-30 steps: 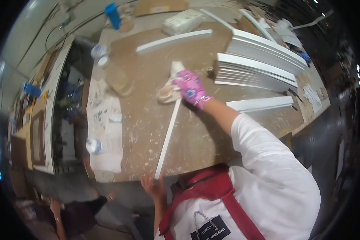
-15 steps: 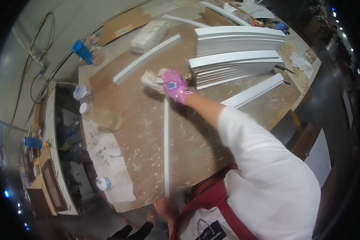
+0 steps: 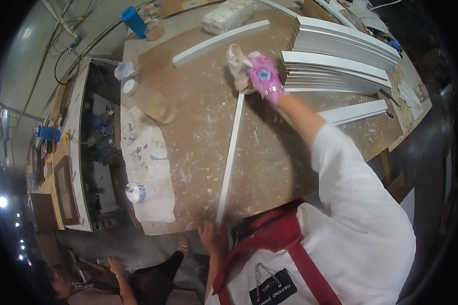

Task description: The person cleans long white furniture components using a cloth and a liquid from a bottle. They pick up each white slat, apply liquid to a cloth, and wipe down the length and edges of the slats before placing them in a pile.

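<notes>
My right hand (image 3: 265, 79), in a pink flowered glove, is closed around a bunched cream cloth (image 3: 237, 68). The cloth is pressed at the far end of a long, narrow white strip (image 3: 231, 155), which runs across the brown tabletop toward me. At the strip's near end, by the table's front edge, my bare left hand (image 3: 213, 237) is closed on it; part of its grip is hidden. Just right of the glove lies a stack of white strips (image 3: 336, 71), with another stack (image 3: 346, 40) behind it.
A single white strip (image 3: 221, 43) lies far left of the glove, before a wrapped whitish block (image 3: 229, 16). Along the left edge are a clear bottle (image 3: 155, 107), a white tub (image 3: 136, 192) and stained paper (image 3: 160, 203). Another person (image 3: 137, 284) is at lower left.
My view has shifted, so the table sits higher and further right. My right hand stays with the cloth at the strip's far end. The other person shows more at lower left.
</notes>
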{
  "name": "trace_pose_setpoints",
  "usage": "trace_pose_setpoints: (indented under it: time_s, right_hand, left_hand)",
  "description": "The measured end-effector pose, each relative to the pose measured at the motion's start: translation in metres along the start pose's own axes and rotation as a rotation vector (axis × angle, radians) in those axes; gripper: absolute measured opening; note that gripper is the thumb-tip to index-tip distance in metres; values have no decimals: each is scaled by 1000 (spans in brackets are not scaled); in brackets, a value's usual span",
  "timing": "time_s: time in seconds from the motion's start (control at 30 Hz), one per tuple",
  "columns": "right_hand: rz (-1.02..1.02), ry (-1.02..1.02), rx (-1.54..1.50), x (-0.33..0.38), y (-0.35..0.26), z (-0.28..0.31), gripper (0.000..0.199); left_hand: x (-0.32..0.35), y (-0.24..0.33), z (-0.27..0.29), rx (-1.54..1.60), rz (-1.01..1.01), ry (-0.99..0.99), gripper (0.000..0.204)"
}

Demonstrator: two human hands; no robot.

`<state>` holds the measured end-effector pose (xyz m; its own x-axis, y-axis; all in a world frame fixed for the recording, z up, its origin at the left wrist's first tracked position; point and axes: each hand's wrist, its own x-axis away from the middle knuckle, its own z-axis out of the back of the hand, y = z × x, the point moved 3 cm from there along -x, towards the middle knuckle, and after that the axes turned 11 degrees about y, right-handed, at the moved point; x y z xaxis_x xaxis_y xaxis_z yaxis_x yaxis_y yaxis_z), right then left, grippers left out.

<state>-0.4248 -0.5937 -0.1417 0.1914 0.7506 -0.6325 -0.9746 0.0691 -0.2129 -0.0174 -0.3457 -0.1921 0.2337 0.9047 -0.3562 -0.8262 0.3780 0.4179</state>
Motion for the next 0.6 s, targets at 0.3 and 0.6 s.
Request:
trace_pose_setpoints:
  time_s: [0.3,0.6]
  right_hand:
    - [-13,-411,326,5,39,-40,34]
    - [279,-399,-601,104,-135,121,27]
  left_hand:
    - [-3,3,8,62,62,-96,17]
    - [6,12,19,921,1008,-320,22]
